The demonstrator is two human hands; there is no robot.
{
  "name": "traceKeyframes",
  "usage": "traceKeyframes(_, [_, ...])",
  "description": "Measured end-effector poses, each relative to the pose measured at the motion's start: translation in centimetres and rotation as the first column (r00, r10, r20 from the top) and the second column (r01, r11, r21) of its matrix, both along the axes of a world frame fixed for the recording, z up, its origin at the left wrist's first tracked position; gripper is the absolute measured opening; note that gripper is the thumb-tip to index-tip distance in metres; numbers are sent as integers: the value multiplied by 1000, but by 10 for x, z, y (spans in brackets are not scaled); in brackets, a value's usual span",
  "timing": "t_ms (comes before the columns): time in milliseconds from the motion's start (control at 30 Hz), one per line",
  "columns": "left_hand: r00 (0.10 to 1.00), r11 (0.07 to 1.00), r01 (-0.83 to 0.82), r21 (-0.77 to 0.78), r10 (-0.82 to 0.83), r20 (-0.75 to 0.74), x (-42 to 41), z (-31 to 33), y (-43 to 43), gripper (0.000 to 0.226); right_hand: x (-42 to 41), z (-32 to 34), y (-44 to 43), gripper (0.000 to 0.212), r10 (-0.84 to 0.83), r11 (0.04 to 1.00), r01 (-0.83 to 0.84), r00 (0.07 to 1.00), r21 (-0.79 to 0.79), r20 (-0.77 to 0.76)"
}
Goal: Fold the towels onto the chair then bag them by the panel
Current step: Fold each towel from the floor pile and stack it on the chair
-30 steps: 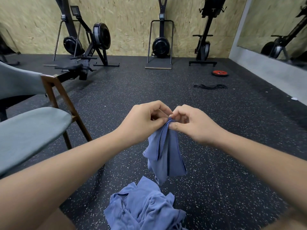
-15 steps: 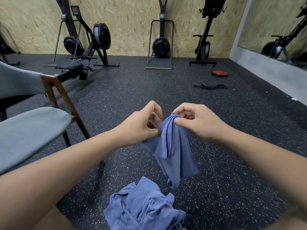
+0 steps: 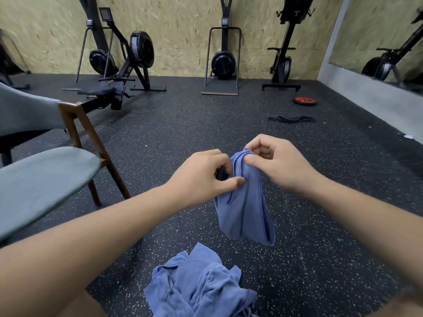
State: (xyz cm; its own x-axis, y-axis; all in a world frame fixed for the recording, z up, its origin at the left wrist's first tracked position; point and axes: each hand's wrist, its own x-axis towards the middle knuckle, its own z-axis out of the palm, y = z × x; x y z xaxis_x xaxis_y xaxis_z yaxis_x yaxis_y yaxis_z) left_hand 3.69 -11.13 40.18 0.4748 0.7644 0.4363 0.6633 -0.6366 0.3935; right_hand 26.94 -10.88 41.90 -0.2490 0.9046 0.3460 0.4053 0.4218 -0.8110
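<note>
Blue towel [image 3: 245,207] was held up mid-frame, hung clear above floor [image 3: 183,124]. Top fold was pinched by right hand [image 3: 274,163], thumb and curled fingers clamped on bunched edge. Left hand [image 3: 201,179] was closed on towel's left edge, thumb pressed into cloth. Hands were kept just beside each other, left at 8 o'clock of right. Towel pile [image 3: 196,284] was left crumpled on floor at 6 o'clock of held towel. Chair [image 3: 41,179] was seen at 9 o'clock, well apart from hands.
</note>
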Motion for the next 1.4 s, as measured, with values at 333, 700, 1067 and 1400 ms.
traceKeyframes(333, [992, 1000, -26, 2, 26, -127, -11, 3, 11, 25, 7, -1, 1, 7, -11, 999, 9, 999, 41, 30])
traceKeyframes(700, [996, 967, -27, -255, 46, 72, -47, 26, 27, 19, 16, 0, 9, 11, -53, 997, 49, 995, 52, 81])
traceKeyframes(1067, [861, 900, 71, -429, 162, 482, -49, 32, 23, 14, 12, 4, 7, 16, -143, 988, 136, 983, 67, 113])
traceKeyframes(1400, [897, 896, 180, -406, 20, 442, -23, 27, 9, 35, -10, 3, -12, 34, 47, 995, -22, 965, -100, 259])
